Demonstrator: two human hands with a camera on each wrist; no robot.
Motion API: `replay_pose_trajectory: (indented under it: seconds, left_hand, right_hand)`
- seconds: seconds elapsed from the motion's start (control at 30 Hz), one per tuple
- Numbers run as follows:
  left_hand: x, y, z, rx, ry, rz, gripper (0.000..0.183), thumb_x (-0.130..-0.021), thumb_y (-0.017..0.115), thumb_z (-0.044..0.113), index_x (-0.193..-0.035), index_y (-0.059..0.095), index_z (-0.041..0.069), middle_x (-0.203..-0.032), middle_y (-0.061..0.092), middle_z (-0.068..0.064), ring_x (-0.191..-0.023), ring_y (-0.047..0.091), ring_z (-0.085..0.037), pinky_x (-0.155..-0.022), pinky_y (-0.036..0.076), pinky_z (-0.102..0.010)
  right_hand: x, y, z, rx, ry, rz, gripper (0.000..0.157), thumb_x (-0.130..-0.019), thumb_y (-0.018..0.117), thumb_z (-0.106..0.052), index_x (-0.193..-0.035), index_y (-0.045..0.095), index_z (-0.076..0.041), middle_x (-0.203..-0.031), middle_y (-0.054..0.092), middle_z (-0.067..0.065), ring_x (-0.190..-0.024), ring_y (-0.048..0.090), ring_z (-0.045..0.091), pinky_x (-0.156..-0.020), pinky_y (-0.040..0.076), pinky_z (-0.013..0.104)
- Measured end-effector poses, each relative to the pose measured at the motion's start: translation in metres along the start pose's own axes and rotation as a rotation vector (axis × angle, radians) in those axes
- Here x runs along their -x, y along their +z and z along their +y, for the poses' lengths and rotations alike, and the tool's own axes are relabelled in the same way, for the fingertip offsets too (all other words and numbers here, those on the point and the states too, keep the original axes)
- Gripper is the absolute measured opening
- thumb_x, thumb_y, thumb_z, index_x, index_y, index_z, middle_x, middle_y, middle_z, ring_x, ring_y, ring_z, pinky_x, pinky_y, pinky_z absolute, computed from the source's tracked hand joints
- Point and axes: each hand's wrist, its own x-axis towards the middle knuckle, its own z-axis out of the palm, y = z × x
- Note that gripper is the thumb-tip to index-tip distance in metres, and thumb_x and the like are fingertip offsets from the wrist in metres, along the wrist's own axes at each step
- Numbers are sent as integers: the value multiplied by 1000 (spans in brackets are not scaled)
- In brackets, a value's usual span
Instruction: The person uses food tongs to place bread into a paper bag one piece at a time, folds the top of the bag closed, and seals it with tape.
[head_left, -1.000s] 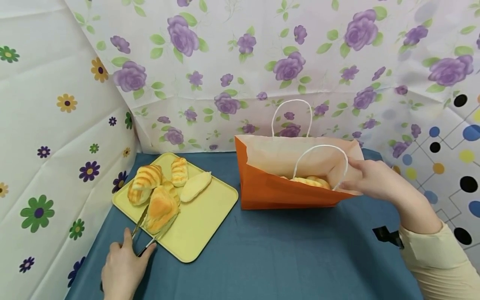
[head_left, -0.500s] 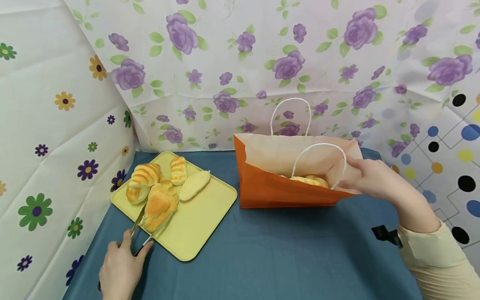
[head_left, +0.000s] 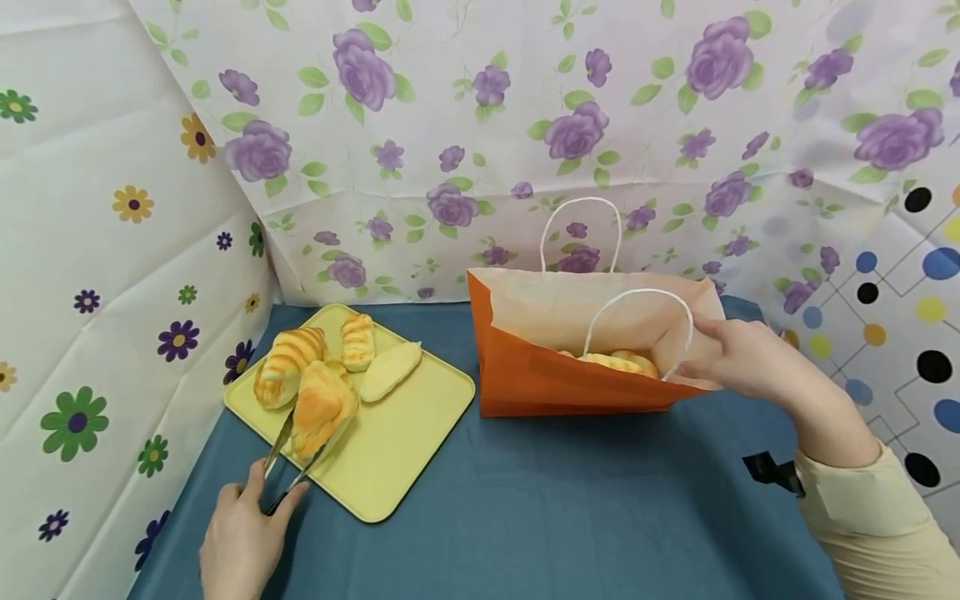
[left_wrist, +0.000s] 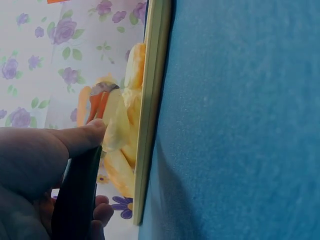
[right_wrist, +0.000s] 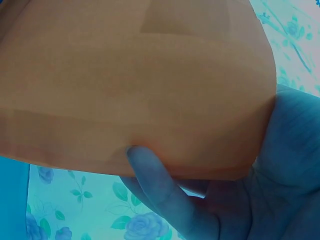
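My left hand [head_left: 243,533] grips a pair of metal tongs [head_left: 277,446] with dark handles at the front left corner of the yellow tray [head_left: 408,425]. The tongs' arms stand on either side of a golden triangular bread [head_left: 322,408]. Behind it lie a striped bread roll [head_left: 291,358], a small ridged bread [head_left: 358,342] and a pale oval bread [head_left: 390,372]. At the right, my right hand [head_left: 757,354] pinches the side edge of an orange paper bag [head_left: 570,387], thumb on one face in the right wrist view. Inside the bag, bread [head_left: 622,363] shows above its front rim.
White cord handles [head_left: 551,225] stand up from the bag's open mouth. Blue cloth [head_left: 570,508] covers the table. Patterned sheets [head_left: 450,125] hang behind and at both sides. A black strap piece [head_left: 772,472] sticks out by the right sleeve.
The triangular bread has shifted slightly toward the back of the tray between the tongs' arms. My right hand stays on the bag's edge.
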Motion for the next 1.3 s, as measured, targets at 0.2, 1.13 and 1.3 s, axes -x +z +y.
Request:
replay_pose_trajectory:
  seconds: [0.2,1.13,1.3]
  left_hand:
    - [-2,1,-1,30,23,-20,87,-96,79,54,-155,50,-3,-112,57,-34,-73,62,-37,-59,52,-56]
    - [-7,-21,75,259,378,127,75,-99,79,43,-158,51,6,-115,62,-11,-73,53,-16,-58,44,-32]
    - [-9,-21,97,336,465,161,71,-97,83,35,-156,54,7,-115,64,-8,-75,54,-13,-59,47,-29]
  right_hand:
    - [0,-1,0,-4,-14,6,103,-95,78,-55,-163,33,9,-130,66,35,-93,68,30,-75,57,49]
    - [2,-1,0,-20,-10,-9,106,-93,80,-55,-163,32,9,-111,74,18,-86,67,24,-71,55,44]
    - [2,-2,-1,-28,-11,-20,109,-93,79,-58,-165,29,7,-95,72,12,-82,66,23,-71,54,44]
